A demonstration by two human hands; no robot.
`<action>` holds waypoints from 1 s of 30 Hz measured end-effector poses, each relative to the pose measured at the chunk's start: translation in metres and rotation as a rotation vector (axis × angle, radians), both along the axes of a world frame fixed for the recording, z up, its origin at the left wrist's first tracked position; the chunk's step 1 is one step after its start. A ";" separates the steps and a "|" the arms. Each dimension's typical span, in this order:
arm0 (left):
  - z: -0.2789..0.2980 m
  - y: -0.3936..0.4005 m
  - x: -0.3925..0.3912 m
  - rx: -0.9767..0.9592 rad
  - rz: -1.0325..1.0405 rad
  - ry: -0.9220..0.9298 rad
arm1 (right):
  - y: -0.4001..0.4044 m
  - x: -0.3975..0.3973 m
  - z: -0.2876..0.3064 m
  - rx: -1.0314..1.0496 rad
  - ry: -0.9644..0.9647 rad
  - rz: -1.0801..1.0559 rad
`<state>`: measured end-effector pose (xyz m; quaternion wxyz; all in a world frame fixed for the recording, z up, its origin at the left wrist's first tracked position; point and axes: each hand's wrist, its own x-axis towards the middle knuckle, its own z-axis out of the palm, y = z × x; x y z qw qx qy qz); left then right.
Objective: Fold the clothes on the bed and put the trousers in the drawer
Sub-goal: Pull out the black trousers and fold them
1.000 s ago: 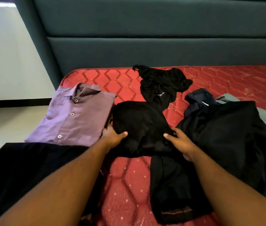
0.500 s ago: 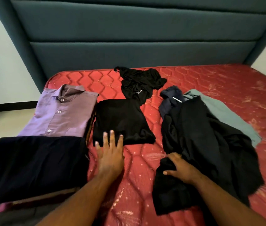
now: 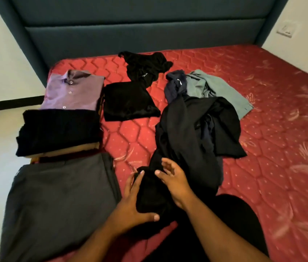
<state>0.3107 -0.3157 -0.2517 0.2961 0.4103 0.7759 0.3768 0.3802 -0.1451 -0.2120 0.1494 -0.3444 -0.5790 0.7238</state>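
Both hands hold the dark clothes pile's near end, left hand (image 3: 130,203) curled under, right hand (image 3: 174,178) half open on top; the loose pile (image 3: 191,129) beyond could drag along.

My arms are bare to the elbow, no sleeves showing; my left hand (image 3: 130,207) and right hand (image 3: 175,184) wear no rings.

Folded shirt (image 3: 73,90) behind two folded stacks (left); unfolded heap (image 3: 196,129) right.
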 end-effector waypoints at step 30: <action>0.014 -0.074 -0.003 -0.485 0.064 0.782 | -0.004 0.049 0.004 1.433 -0.410 0.280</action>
